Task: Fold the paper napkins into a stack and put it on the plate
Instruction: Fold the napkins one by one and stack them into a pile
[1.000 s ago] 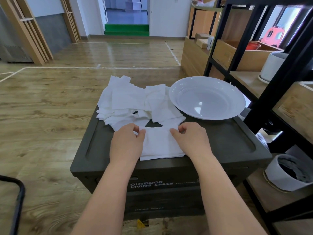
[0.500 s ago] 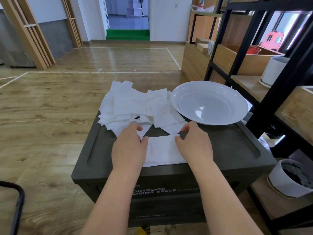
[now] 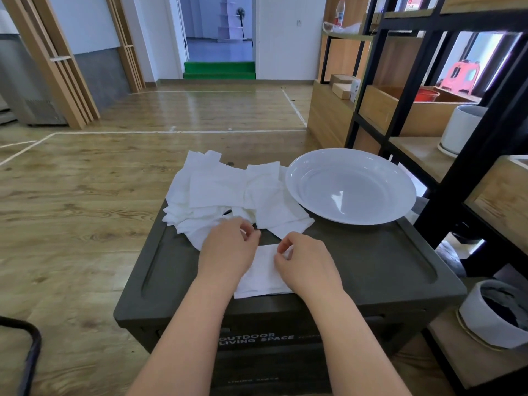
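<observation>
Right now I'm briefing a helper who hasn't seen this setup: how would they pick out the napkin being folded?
Find the dark green storage box with the white plate at its far right. Nearer its front edge, one napkin lies between the left hand and right hand. Unlike the loose pile of napkins farther back, it lies apart and alone, with the right fingers pinching its far edge.

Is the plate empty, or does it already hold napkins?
Empty. The plate shows only bare white surface; the loose napkins lie beside it on the box.
</observation>
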`<state>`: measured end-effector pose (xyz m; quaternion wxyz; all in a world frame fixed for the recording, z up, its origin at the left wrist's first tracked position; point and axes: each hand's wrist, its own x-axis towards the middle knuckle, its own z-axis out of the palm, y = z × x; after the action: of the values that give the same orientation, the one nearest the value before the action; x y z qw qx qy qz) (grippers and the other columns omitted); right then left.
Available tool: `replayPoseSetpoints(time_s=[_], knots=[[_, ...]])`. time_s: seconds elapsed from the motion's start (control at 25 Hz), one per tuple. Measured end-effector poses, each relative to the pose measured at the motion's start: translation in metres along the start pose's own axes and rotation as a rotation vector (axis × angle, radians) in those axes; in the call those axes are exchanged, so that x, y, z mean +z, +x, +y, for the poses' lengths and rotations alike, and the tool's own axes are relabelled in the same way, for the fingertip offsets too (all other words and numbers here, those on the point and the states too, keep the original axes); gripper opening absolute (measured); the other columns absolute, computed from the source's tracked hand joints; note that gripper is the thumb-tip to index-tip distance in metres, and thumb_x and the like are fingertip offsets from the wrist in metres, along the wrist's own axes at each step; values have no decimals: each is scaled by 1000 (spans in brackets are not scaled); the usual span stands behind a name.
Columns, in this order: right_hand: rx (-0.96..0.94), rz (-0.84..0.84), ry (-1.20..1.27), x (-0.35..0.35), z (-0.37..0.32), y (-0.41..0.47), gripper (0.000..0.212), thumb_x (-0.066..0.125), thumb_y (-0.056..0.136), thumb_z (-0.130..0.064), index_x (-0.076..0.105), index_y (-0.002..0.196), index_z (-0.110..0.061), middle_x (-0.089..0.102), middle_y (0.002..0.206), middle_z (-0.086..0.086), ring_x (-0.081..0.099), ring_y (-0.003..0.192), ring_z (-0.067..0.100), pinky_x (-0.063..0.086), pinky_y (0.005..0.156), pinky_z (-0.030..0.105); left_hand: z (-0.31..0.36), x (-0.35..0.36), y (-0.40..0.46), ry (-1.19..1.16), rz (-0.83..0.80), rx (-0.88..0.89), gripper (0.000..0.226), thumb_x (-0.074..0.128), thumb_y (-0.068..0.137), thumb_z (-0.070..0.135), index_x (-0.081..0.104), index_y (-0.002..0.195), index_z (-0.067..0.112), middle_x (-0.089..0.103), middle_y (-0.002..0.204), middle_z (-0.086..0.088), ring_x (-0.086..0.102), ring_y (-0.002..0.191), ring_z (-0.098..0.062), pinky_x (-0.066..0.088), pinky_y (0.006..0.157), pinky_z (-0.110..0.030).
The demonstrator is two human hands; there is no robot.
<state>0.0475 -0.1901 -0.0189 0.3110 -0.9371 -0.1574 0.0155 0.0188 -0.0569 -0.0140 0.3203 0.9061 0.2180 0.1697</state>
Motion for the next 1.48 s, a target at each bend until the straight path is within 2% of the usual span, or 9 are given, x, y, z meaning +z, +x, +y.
replayPoseSetpoints(time_s=[0.32, 0.56, 0.64, 0.72, 0.88, 0.96, 1.12, 1.24, 1.48], knots=[[-29, 76, 185, -12, 2, -1, 4, 57, 88, -27, 59, 87, -30, 55, 67, -13, 55, 64, 3, 41, 53, 14, 28, 21, 22, 86, 60, -58, 28, 55, 86, 24, 49, 62, 11, 49, 59, 1, 48, 63, -19, 31, 48, -28], [-172, 152, 270, -18, 8, -1, 67, 71, 77, -25, 33, 128, -43, 33, 129, -14, 28, 119, 6, 35, 92, 25, 33, -27, -15, -626, -115, -285, 25, 64, 82, 36, 68, 66, 18, 67, 59, 9, 55, 54, -3, 40, 57, -23], [-245, 177, 284, -21, 6, -1, 49, 72, 78, -28, 48, 117, -44, 35, 131, -14, 28, 120, 10, 37, 97, 31, 27, -45, -30, -733, -191, -301, 23, 67, 80, 40, 73, 62, 28, 65, 56, 16, 51, 55, -5, 39, 57, -23], [-275, 182, 350, -24, 3, -1, 21, 71, 81, -26, 61, 91, -42, 45, 117, -22, 38, 115, 7, 39, 89, 20, 22, -55, -42, -739, -103, -173, 15, 71, 68, 55, 70, 71, 40, 65, 66, 20, 53, 63, -6, 40, 59, -21], [-233, 83, 514, -31, 0, -4, 13, 65, 84, -26, 65, 78, -37, 61, 90, -27, 54, 90, -7, 40, 66, 5, 6, -55, -47, -33, 88, 315, 92, 85, 54, 46, 27, 125, 59, 31, 123, 33, 31, 113, 4, 33, 92, -24], [-214, -22, 518, -31, -1, -4, 8, 65, 84, -29, 69, 82, -36, 64, 91, -21, 56, 86, -6, 40, 68, 9, 5, -51, -44, -28, 71, 406, 80, 82, 65, 38, 36, 128, 57, 37, 122, 30, 30, 119, 0, 33, 99, -30], [-153, -103, 645, -39, -2, -8, 12, 67, 82, -32, 75, 85, -23, 73, 87, -5, 66, 83, 7, 54, 73, 29, 1, -44, -38, -447, 163, 223, 11, 63, 85, 33, 70, 91, 40, 71, 90, 25, 62, 90, 5, 48, 73, -11], [-7, -112, 878, -45, -3, -10, 19, 65, 84, -39, 75, 82, -23, 75, 86, -3, 70, 81, 11, 58, 68, 25, -3, -40, -34, -683, -16, -25, 14, 61, 89, 34, 72, 95, 27, 74, 86, 21, 67, 76, 5, 47, 54, -8], [86, 18, 421, -34, -3, -9, 38, 61, 87, -37, 55, 56, -14, 45, 51, -9, 43, 49, 8, 35, 52, 21, -11, -31, -33, -371, -3, -183, 47, 52, 91, 43, 54, 64, 5, 56, 59, -2, 50, 53, -12, 32, 50, -25]])
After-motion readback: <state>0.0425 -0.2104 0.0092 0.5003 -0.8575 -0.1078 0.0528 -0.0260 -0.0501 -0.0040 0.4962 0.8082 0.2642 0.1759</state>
